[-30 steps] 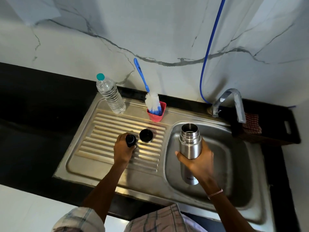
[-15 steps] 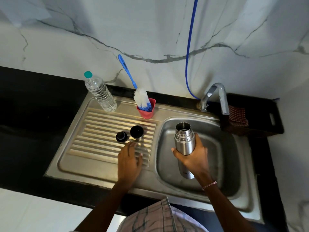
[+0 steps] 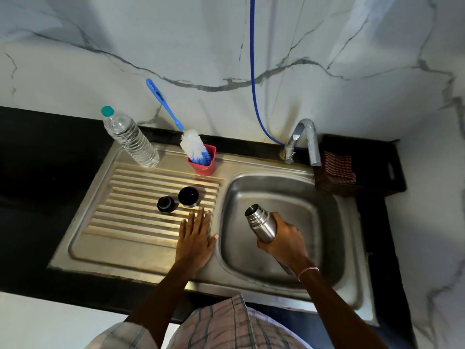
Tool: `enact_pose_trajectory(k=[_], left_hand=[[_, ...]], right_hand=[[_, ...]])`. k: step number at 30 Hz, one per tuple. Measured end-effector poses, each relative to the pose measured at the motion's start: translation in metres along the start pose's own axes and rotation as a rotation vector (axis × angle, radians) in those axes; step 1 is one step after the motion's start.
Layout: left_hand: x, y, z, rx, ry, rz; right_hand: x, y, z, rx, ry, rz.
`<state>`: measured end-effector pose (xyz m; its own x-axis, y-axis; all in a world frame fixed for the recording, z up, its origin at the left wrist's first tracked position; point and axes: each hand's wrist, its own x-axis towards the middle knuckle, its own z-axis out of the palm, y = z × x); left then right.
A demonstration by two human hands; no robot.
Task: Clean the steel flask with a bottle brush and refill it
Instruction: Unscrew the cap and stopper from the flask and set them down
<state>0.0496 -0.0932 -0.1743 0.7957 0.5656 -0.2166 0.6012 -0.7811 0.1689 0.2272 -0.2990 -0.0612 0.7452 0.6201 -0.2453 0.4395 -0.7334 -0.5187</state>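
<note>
A: What has the left hand [image 3: 196,238] done since a second ago?
B: Then it gripped the small black stopper [image 3: 166,204] on the drainboard [image 3: 125,210]. It has since let go and drawn back toward the person. Now its fingers are straight and spread, clear of the stopper, and it sits further right, by the edge of the basin [image 3: 314,210].
A: And the stopper itself?
B: It stands free, no longer covered by the fingers.
A: Anything with the right hand [image 3: 284,238]?
B: It has tipped the steel flask [image 3: 261,222]. A second ago the flask stood upright over the basin; now it leans, its open mouth pointing up and to the left.
</note>
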Motion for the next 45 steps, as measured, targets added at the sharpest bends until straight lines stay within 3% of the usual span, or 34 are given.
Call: enact_pose_trajectory(k=[11,27,45], left_hand=[[-0.008,-0.012,0.013,-0.011,0.042,-0.018],[-0.01,-0.013,0.014,-0.001,0.133,0.026],[-0.01,-0.014,0.014,0.013,0.098,0.016]], right_hand=[[0.023,0.008,0.028,-0.084,-0.142,-0.01],[0.036,0.016,0.054,-0.15,-0.185,0.074],[0.037,0.027,0.053,-0.25,-0.235,0.094]])
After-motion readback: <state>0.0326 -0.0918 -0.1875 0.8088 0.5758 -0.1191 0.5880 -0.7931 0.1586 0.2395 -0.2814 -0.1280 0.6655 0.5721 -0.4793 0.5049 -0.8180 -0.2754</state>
